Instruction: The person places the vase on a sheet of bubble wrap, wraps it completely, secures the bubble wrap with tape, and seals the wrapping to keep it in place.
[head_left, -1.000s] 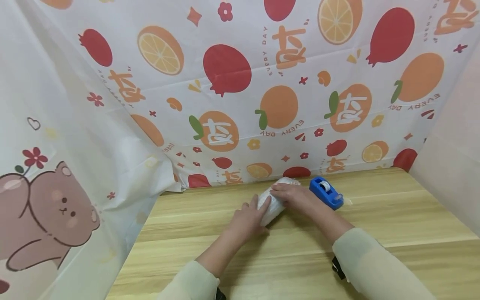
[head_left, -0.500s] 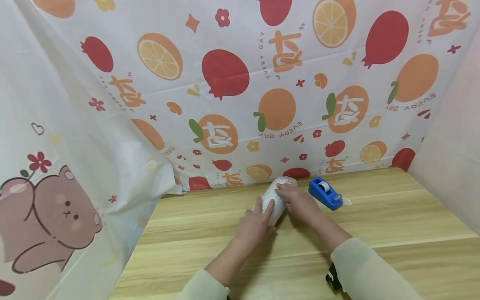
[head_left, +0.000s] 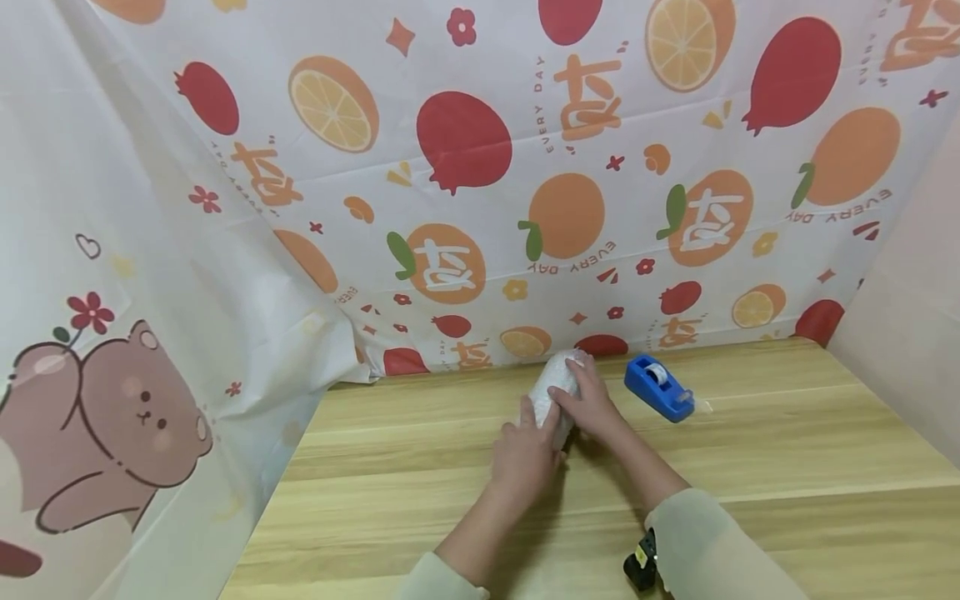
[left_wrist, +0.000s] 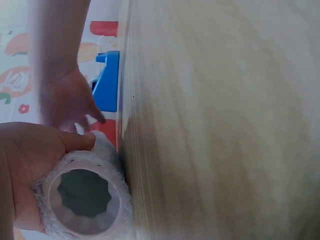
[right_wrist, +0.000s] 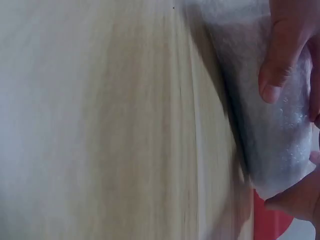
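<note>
Both your hands are on that white bubble-wrapped roll [head_left: 553, 388], which lies on the wooden table [head_left: 750, 450] near the back edge, right up by the fruit-print cloth [head_left: 465, 167]. Your left hand [head_left: 525, 450] comes in from below with the forearm angled up and to the right, and it's curled round the near end of the roll. Your right hand [head_left: 588, 400] reaches in from the right side, forearm slanting up-left, with fingers laid over the top and far side of the roll.

The left wrist view gives you something the head view can't: you're looking straight down the open end of the roll [left_wrist: 85, 197], so you can see it's hollow with a dark middle, and your left hand [left_wrist: 25, 170] wraps it with the thumb across the top. It also catches the right hand [left_wrist: 67, 102] beyond, fingers bent down onto the wrap, and the blue tape dispenser [left_wrist: 107, 82] just behind it.

The right wrist view is blurry but close: the bubble texture of the roll [right_wrist: 265, 125] and a fingertip [right_wrist: 277, 75] pressing into it.

The tape dispenser [head_left: 658, 387] sits just right of your hands, not touching.
</note>
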